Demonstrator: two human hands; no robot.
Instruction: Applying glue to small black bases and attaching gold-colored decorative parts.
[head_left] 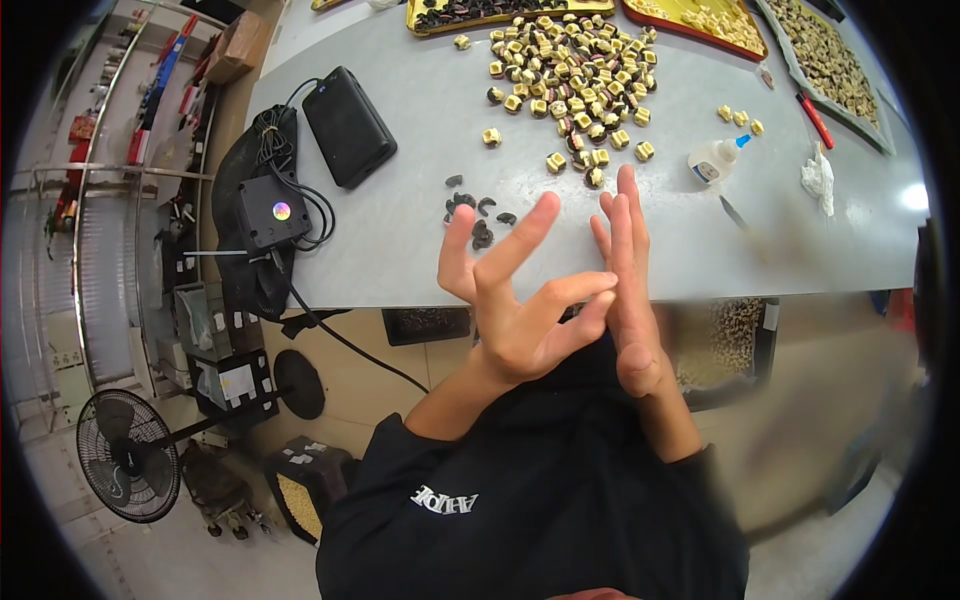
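Observation:
My left hand (522,305) is raised over the table's front edge. Its thumb and one finger come together against the palm side of my right hand, and two other fingers stretch up, apart. Whether anything small sits in that pinch is hidden. My right hand (630,290) stands upright and flat, fingers stretched out, with nothing visibly held. Small dark curved pieces (482,235) lie scattered on the table behind my left hand. Beyond both hands spreads a heap of small cream-and-dark blocks (590,85). A small glue bottle (715,162) with a blue tip stands to the right.
Yellow trays of dark pieces (480,12) and cream pieces (705,22) sit at the back. Further right are a tray of brownish pieces (825,55), a red marker (815,121) and crumpled tissue (818,182). A black power bank (349,127) and cabled box (272,212) lie left.

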